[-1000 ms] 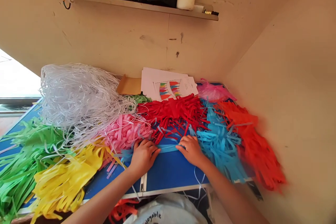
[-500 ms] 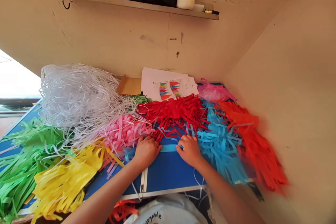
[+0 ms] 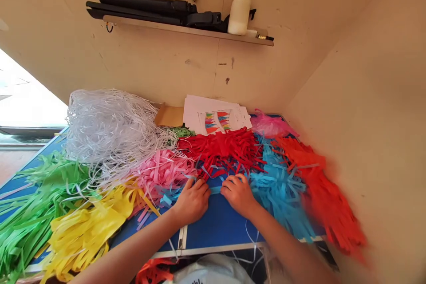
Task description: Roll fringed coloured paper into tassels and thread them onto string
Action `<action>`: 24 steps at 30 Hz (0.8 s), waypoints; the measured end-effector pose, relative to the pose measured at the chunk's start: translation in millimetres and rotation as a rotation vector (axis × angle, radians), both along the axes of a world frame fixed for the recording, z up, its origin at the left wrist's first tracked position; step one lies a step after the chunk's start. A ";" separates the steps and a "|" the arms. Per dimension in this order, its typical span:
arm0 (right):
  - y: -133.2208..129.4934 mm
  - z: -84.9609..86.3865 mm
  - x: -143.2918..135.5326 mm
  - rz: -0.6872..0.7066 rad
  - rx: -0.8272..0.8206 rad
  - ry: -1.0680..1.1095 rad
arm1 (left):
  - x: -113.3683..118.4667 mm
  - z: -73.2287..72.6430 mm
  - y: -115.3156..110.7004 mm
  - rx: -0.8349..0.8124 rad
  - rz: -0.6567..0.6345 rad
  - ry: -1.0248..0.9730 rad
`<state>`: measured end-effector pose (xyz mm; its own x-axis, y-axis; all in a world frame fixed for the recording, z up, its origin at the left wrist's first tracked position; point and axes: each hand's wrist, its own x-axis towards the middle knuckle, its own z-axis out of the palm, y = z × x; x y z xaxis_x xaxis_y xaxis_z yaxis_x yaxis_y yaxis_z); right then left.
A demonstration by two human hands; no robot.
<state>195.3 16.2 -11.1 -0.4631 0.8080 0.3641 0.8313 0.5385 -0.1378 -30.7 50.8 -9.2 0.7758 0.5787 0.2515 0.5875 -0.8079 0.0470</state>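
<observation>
My left hand (image 3: 192,200) rests low over the blue table, its fingers curled onto one side of a blue tissue paper strip (image 3: 215,190). On the strip's other side, my right hand (image 3: 238,194) has its fingers bent over it too. The strip lies flat and spans the small gap between both hands. Blue fringe (image 3: 170,196) sticks out left of my left hand. Just beyond my hands lies a heap of red fringed tissue paper (image 3: 226,148). Light blue fringed paper (image 3: 278,182) lies close to my right hand, pink fringe (image 3: 163,168) near my left.
White shredded strands (image 3: 109,124) pile at the back left. Green (image 3: 49,191) and yellow (image 3: 89,222) fringes cover the left, orange-red fringe (image 3: 329,195) the right edge. Printed cards (image 3: 216,115) lean at the back. A wall shelf (image 3: 186,31) carries a white bottle (image 3: 240,9).
The camera view has tilted up, showing more of the shelf. My left hand has shifted right toward my right hand, narrowing the visible stretch of blue strip.
</observation>
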 end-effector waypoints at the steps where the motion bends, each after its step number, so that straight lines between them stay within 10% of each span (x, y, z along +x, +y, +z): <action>1: 1.6 2.3 -1.3 -0.015 -0.015 0.009 | 2.4 -1.0 -0.8 0.015 0.012 -0.013; 13: -20.2 -14.7 -1.3 -0.045 0.033 -0.019 | -22.9 -15.9 -16.1 0.034 0.022 -0.198; 24: -11.0 -7.9 3.6 -0.217 -0.346 0.124 | -31.1 -15.3 -12.2 -0.275 0.233 -0.237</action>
